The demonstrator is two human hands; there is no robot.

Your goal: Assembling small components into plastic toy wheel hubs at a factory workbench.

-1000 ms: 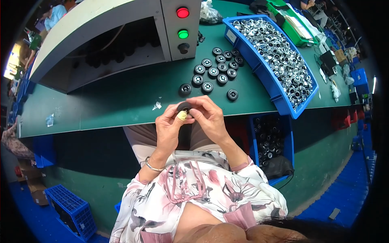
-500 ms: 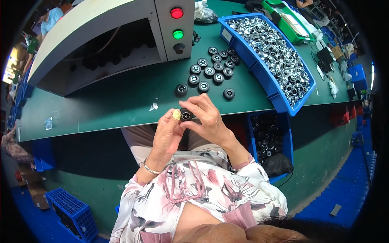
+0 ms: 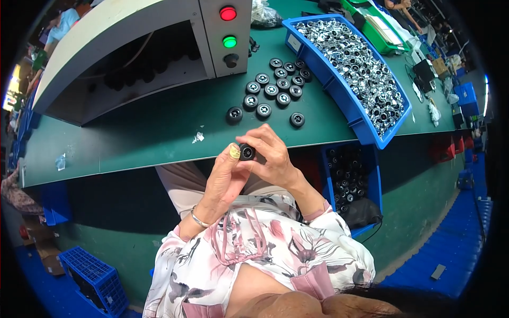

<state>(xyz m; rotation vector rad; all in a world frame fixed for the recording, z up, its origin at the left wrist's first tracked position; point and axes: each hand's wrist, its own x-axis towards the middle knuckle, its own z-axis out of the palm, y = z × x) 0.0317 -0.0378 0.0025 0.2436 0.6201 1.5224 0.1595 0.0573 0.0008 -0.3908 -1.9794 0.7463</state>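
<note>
Between both hands, just off the front edge of the green table (image 3: 159, 151), is a small black wheel (image 3: 247, 152) with a round hub facing up. My right hand (image 3: 271, 156) grips it from the right with thumb and fingers. On its left side, my left hand (image 3: 225, 172) presses it with a thumb wrapped in yellow tape; the fingers behind are partly hidden. Several similar black wheels (image 3: 263, 110) with silvery hubs lie grouped on the table beyond my hands. One wheel (image 3: 297, 120) sits apart, nearer the right.
A blue bin (image 3: 347, 121) of shiny silver parts stands at the right, jutting past the table edge. Below it, another blue bin (image 3: 376, 185) holds black parts. A grey machine (image 3: 225, 32) with red and green buttons occupies the far left. A blue crate (image 3: 95, 270) stands low left.
The wheel has turned slightly in my fingers and shifted a little to the right. My left thumb has moved with it. The wheels on the table remain in the same arrangement.
</note>
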